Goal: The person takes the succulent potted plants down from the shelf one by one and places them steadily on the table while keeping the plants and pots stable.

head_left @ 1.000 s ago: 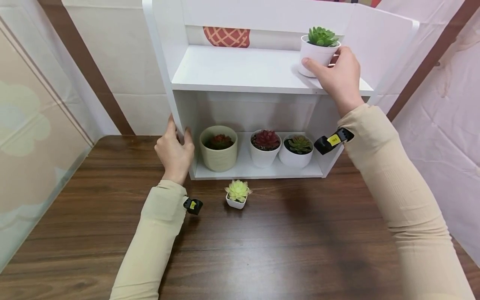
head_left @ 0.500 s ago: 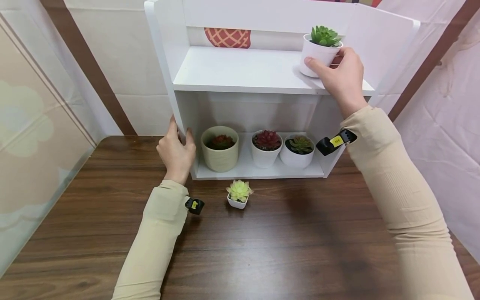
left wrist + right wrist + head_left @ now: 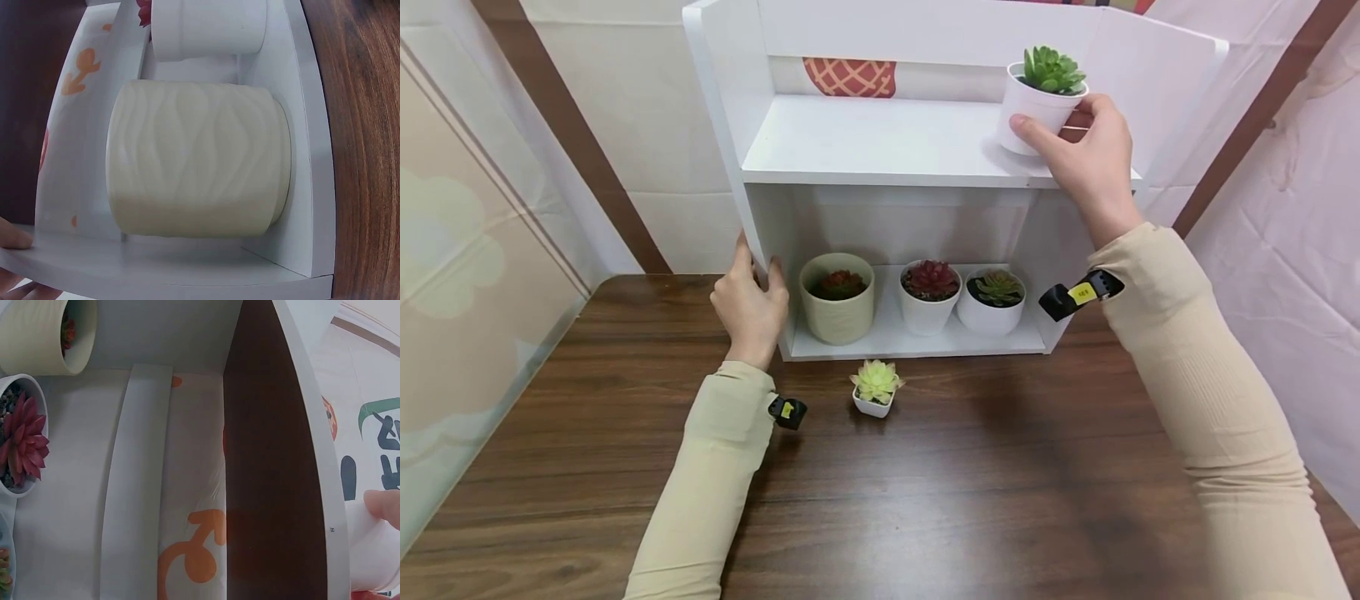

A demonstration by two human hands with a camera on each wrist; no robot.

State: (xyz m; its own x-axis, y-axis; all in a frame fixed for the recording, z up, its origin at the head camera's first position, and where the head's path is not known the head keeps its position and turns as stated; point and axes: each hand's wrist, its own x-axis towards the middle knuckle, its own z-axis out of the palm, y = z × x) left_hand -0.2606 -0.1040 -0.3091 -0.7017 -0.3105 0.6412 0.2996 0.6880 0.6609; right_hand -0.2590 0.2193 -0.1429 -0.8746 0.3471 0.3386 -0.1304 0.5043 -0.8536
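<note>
My right hand (image 3: 1090, 158) grips a white pot with a green succulent (image 3: 1037, 108), thumb on its front and fingers round its right side. The pot leans slightly, its base close over the right end of the upper board (image 3: 872, 142). At the left, my left hand (image 3: 751, 304) pinches the side panel of the white shelf (image 3: 747, 200), thumb inside and fingers outside. In the left wrist view, the thumb and fingertips show at that panel's edge, near a ribbed cream pot (image 3: 194, 159). The right wrist view catches only part of the held white pot (image 3: 369, 550).
On the lower board stand the cream pot, a white pot with a red succulent (image 3: 928, 304) and a round white pot with a dark green succulent (image 3: 992, 308). A small pale green succulent (image 3: 875, 387) sits on the wooden table (image 3: 925, 500) before the shelf.
The held pot has shifted slightly right and tilted a little more, and my right wrist has dropped slightly. My left hand keeps its grip on the panel.
</note>
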